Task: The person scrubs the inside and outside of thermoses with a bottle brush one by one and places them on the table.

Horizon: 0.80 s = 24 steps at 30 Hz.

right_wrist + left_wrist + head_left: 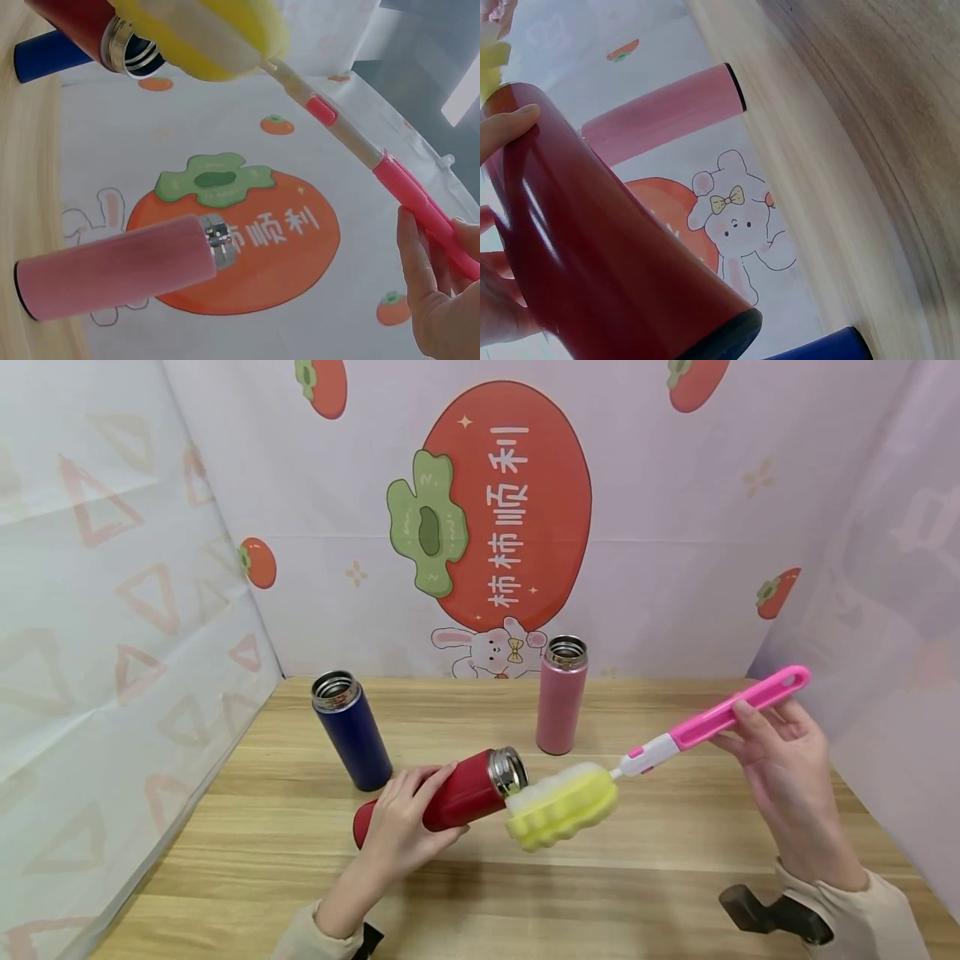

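My left hand (pixel 405 822) grips a red thermos bottle (pixel 467 792), which lies tilted with its steel mouth toward the right. In the left wrist view the thumb lies over the red bottle's body (pixel 592 232). My right hand (pixel 787 760) holds a bottle brush by its pink handle (pixel 738 708). The brush's yellow and white sponge head (pixel 566 808) is beside the red bottle's mouth, outside it. Seen from the right wrist, the sponge (pixel 214 37) stands close to the steel rim (pixel 124 49); whether they touch I cannot tell.
An uncapped blue bottle (pixel 352 735) stands at the left, behind the red one. Farther back, an uncapped pink bottle (pixel 560 706) stands near the table's rear edge. Printed cloth walls (pixel 660 543) enclose the wooden table (pixel 600 893) at the back and sides.
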{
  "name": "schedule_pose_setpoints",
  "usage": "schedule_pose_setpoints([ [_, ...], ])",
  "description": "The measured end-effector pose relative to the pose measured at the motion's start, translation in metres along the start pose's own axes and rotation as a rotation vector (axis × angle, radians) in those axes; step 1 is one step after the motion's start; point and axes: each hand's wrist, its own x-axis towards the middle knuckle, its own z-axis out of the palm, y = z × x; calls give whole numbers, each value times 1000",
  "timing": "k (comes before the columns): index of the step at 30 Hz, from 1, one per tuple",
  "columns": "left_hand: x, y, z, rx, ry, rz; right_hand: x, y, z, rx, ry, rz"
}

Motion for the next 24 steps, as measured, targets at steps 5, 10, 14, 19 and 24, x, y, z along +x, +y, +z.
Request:
schedule_pose_setpoints([
  [5, -1, -1, -1, -11, 30, 10, -1, 0, -2, -34, 11, 4],
  [10, -2, 0, -1, -35, 46, 19, -1, 2, -2, -70, 24, -9],
  [14, -3, 0, -2, -59, 49, 17, 1, 3, -2, -80, 18, -32],
  [19, -5, -1, -2, -87, 30, 23, 4, 5, -3, -109, 53, -57],
  [24, -6, -1, -1, -139, 22, 11, 6, 8, -3, -110, 102, -79],
])
